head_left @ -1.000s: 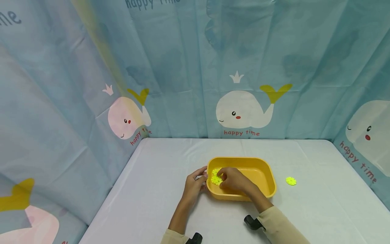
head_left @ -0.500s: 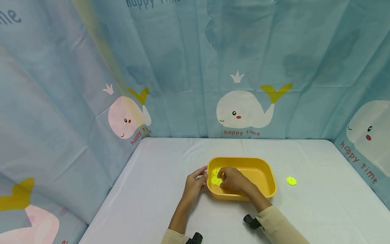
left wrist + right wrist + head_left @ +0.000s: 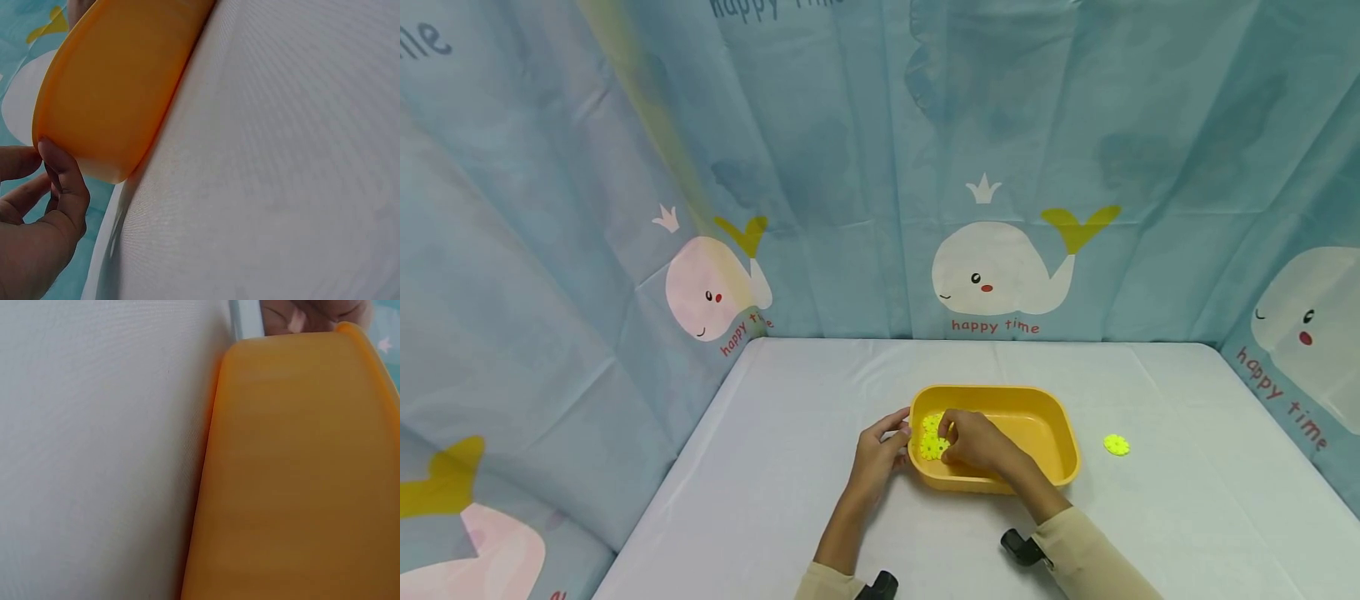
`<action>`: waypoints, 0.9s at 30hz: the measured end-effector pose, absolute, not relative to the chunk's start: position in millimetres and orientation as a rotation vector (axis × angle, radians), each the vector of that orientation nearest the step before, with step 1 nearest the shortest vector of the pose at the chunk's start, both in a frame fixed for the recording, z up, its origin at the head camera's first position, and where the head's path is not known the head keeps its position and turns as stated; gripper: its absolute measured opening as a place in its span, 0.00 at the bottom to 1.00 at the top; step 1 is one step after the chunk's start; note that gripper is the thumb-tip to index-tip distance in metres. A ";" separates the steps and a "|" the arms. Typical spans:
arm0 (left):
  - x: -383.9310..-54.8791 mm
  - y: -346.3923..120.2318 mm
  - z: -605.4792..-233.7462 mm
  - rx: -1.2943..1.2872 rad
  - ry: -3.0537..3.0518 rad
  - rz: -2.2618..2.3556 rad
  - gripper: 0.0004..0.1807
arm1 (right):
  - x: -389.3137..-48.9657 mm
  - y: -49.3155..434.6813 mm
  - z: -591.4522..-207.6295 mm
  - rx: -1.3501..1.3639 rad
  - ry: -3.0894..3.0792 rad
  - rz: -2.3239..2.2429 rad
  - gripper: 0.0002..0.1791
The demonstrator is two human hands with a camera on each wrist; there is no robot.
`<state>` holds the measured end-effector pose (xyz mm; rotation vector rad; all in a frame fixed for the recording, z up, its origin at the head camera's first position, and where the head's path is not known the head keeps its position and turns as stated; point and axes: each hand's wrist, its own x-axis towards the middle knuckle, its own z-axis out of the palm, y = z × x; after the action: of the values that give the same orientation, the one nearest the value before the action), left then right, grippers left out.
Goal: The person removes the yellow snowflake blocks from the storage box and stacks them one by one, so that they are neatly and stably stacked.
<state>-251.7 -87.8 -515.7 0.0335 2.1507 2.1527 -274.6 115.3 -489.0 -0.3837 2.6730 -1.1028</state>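
A yellow plastic tray [image 3: 1026,429] with rounded corners stands on the table. Inside its left end lie neon-yellow flower-shaped discs [image 3: 932,448] with scalloped edges. My right hand [image 3: 976,439] reaches over the front wall into the tray, its curled thumb and finger pinching at one of these discs, which the fingers partly cover. Outside the left end, my left hand [image 3: 876,454] holds the tray by its rim; in the left wrist view, the fingertips [image 3: 53,153] meet at the rim. The right wrist view is mostly filled by the tray's outer wall [image 3: 300,462].
One more neon-yellow flower-shaped disc [image 3: 1116,445] lies flat on the white tablecloth [image 3: 1157,508], right of the tray. Behind the table hangs a blue curtain [image 3: 842,275] printed with whales. A dark wrist camera [image 3: 1022,547] sits by the right sleeve.
The discs by my right fingertips have shifted slightly, the lower one a little toward the front. Both arms and the tray stay in nearly the same place.
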 end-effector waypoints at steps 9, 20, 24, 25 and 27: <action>-251.4 -87.6 -515.6 0.017 2.139 2.153 0.24 | -273.7 122.2 -488.1 -0.373 2.640 -1.180 0.12; -250.6 -87.3 -514.5 0.009 2.143 2.158 0.24 | -268.6 137.1 -478.2 -0.361 2.581 -1.286 0.08; -250.4 -87.5 -514.9 0.026 2.142 2.164 0.24 | -265.5 142.6 -472.8 -0.298 2.569 -1.316 0.09; -250.3 -87.5 -514.9 0.030 2.137 2.167 0.24 | -264.5 144.0 -471.1 -0.282 2.566 -1.324 0.09; -250.4 -87.5 -515.0 0.028 2.137 2.167 0.24 | -262.5 146.9 -467.6 -0.268 2.557 -1.343 0.10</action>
<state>-250.4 -87.5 -515.0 0.0284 2.1372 2.1673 -262.5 146.9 -467.6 -0.2677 2.5568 -1.3431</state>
